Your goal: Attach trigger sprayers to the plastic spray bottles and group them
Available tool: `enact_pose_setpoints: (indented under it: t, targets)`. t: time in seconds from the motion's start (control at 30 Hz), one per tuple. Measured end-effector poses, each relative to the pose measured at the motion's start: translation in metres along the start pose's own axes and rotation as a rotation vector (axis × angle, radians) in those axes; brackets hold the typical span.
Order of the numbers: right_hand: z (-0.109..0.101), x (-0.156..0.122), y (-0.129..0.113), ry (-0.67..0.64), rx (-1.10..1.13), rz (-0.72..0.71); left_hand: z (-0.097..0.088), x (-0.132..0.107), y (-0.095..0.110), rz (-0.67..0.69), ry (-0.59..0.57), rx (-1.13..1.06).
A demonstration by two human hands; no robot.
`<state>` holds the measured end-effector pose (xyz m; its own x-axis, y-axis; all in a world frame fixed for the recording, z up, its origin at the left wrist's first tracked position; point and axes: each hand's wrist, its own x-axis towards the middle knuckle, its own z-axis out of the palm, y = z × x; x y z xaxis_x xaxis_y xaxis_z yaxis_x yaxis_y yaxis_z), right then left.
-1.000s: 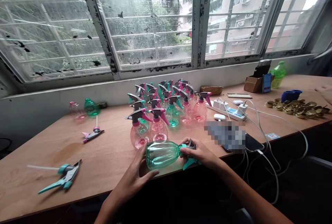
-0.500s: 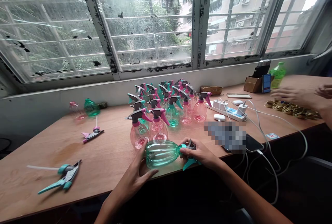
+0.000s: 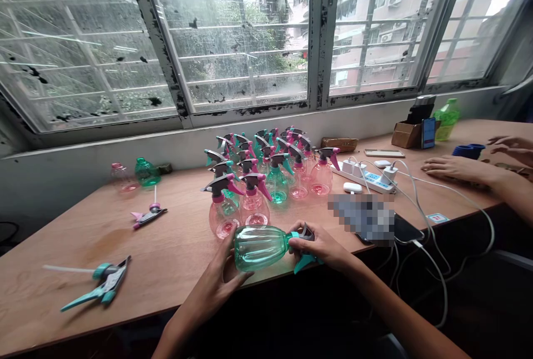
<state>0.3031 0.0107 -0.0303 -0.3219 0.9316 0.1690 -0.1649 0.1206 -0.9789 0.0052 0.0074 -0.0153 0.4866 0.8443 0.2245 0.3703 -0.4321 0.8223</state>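
A teal spray bottle (image 3: 260, 246) lies on its side at the near edge of the wooden table (image 3: 175, 253). My left hand (image 3: 220, 276) cups the bottle's round base, fingers wrapped round it. My right hand (image 3: 320, 246) grips the teal and grey trigger head (image 3: 306, 262) at the bottle's neck. Just behind stands a cluster of several assembled pink and teal spray bottles (image 3: 266, 173).
A loose teal trigger head (image 3: 102, 286) and a pink one (image 3: 147, 216) lie at the left, with two headless bottles (image 3: 135, 174) behind. A power strip (image 3: 368, 178), cables and a phone (image 3: 406, 229) sit to the right. Another person's hands (image 3: 458, 168) rest on the table at far right.
The other person's hands came in at the far right and now cover the pile of gold caps. My hands and the teal bottle have barely moved.
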Motion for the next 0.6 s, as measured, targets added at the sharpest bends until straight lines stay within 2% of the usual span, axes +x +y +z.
enact_pose_setpoints:
  t: [0.27, 0.43, 0.6]
  targets:
    - [0.0007, 0.0002, -0.0001, 0.007, -0.01, 0.008, 0.0007, -0.0006, 0.0013, -0.035, -0.057, -0.152]
    - [-0.0003, 0.0006, 0.0017, 0.002, -0.013, 0.003, 0.0006, -0.0004, 0.0003, -0.011, -0.022, -0.07]
    - [-0.0001, 0.001, 0.0021, 0.003, -0.012, 0.003, 0.002, -0.0016, 0.0014, 0.005, -0.039, -0.106]
